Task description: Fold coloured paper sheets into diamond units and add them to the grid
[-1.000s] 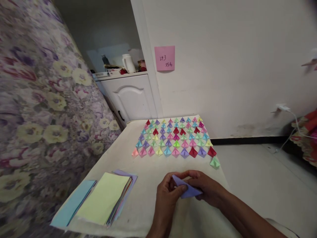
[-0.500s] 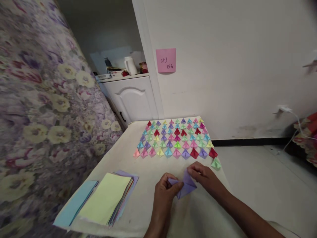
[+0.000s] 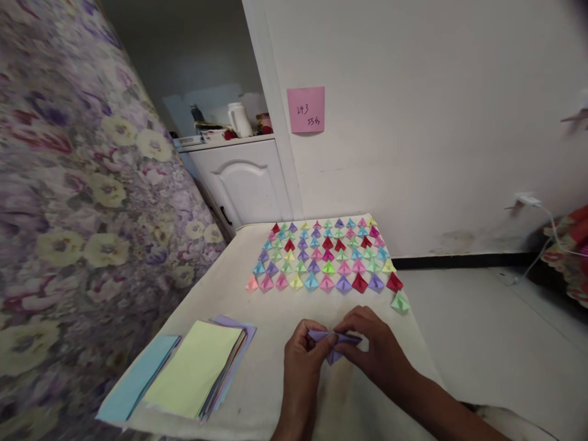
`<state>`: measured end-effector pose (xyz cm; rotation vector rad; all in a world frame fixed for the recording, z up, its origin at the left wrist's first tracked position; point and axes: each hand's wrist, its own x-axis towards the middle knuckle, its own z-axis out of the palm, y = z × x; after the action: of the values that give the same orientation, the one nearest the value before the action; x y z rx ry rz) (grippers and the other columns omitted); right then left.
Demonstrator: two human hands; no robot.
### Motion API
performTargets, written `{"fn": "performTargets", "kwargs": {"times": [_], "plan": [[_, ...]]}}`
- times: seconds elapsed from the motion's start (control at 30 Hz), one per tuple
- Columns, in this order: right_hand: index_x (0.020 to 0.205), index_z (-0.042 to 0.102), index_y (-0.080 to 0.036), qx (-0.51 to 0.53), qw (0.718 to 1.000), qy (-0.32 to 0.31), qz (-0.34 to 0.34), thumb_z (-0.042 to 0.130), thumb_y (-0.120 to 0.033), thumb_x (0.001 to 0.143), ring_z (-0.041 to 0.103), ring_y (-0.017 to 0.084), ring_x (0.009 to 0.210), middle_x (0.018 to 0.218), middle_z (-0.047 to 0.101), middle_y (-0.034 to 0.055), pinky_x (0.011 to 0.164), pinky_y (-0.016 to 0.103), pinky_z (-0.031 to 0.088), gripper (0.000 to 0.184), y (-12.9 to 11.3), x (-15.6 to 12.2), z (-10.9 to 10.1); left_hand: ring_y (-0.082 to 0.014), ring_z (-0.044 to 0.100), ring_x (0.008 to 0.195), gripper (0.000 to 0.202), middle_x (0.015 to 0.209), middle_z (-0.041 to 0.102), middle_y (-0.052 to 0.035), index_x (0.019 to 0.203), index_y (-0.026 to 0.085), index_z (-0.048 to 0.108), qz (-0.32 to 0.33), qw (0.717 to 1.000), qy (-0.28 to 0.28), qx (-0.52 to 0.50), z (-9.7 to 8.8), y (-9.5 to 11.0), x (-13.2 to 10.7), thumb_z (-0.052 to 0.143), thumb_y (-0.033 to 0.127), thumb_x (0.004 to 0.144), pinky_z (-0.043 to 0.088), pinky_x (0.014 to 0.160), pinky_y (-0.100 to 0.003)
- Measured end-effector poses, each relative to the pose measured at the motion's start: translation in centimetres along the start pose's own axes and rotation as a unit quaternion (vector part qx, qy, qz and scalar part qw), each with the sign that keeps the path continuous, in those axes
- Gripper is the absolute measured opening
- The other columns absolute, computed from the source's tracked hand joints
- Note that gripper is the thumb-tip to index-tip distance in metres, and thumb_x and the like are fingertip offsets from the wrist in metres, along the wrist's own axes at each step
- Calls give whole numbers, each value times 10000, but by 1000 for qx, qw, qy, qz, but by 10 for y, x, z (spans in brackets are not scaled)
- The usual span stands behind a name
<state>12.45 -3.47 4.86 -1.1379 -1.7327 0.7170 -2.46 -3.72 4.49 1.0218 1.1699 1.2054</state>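
A folded piece of purple paper [image 3: 334, 355] is held just above the near part of the table [image 3: 257, 392], pinched from both sides. My left hand [image 3: 307, 350] grips its left part, thumb on top. On the other side, my right hand [image 3: 365, 335] closes thumb and fingers on its upper right part. The paper now has a roughly triangular outline with a point facing down; its underside is hidden. Beyond my hands, several rows of small folded paper pieces [image 3: 327, 282] in many colours cover the far part of the table.
To the left lie a stack of coloured paper [image 3: 195, 367] with a yellow sheet on top and some blue paper [image 3: 138, 380]. A floral curtain [image 3: 105, 245] hangs along the left. Behind the table stand a wall with a pink note [image 3: 305, 110] and a white cabinet [image 3: 241, 184].
My right hand has moved left and down, bringing the purple paper's upright right flap down. The paper looks flatter and narrower. My left hand keeps its grip in nearly the same place.
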Motion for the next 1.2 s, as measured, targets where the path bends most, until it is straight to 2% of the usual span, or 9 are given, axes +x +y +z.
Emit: {"fn": "performTargets", "kwargs": {"times": [0.1,0.3,0.4,0.57,0.83,0.97,1.03,1.1,1.2], "plan": [[704,646,-216,23,998,-21,57,656,-247,701,522,168,690,693,576,13,630,276,397,33,2,0,4,-89,454,549,213,570,516,60,703,171,528,4,1000,3,0,0,-1,0,703,280,654,352,523,-186],[698,630,-178,111,980,-63,154,611,-234,713,548,156,646,654,612,8,605,257,418,61,5,3,2,-88,432,535,217,558,479,63,716,173,546,1,1000,0,16,-2,-4,0,706,304,648,341,513,-184],[678,608,-165,131,976,-62,160,598,-237,720,552,160,654,657,615,12,611,253,420,84,6,5,0,-104,449,552,211,555,501,43,779,163,608,3,999,-5,54,-2,0,0,677,333,675,353,530,-196],[645,589,-164,152,972,-58,168,602,-247,711,516,141,596,607,580,-1,563,235,392,108,8,5,1,-108,435,519,221,497,496,34,640,152,618,16,994,9,107,1,6,-1,665,366,668,332,506,-199],[649,614,-154,209,954,-83,200,641,-252,665,505,126,561,589,583,-9,533,229,375,103,14,5,2,-114,461,493,315,463,520,20,582,152,605,20,994,6,108,2,6,-3,607,438,714,344,500,-205],[638,619,-149,238,942,-89,219,664,-266,643,483,113,531,556,568,-20,524,226,349,126,14,8,-5,-133,513,534,325,524,569,6,830,163,666,31,996,-13,87,-4,15,-4,520,450,781,392,539,-221],[630,616,-147,253,936,-90,229,672,-273,636,479,110,528,552,565,-19,528,227,347,139,14,9,-8,-146,544,585,321,600,603,-12,929,169,657,35,995,-47,83,-8,18,-5,524,425,788,420,572,-235],[636,618,-146,264,932,-92,230,674,-283,638,482,110,534,562,569,-16,537,229,351,148,14,10,-10,-146,549,601,286,630,610,-17,932,167,662,34,993,-76,87,-11,19,-5,584,379,757,429,573,-235],[643,622,-148,270,930,-102,228,681,-304,633,481,108,529,556,569,-19,534,228,349,167,14,10,-11,-133,540,573,262,590,602,-5,905,162,680,21,993,-77,91,-14,17,-4,668,312,690,429,558,-222]]}}
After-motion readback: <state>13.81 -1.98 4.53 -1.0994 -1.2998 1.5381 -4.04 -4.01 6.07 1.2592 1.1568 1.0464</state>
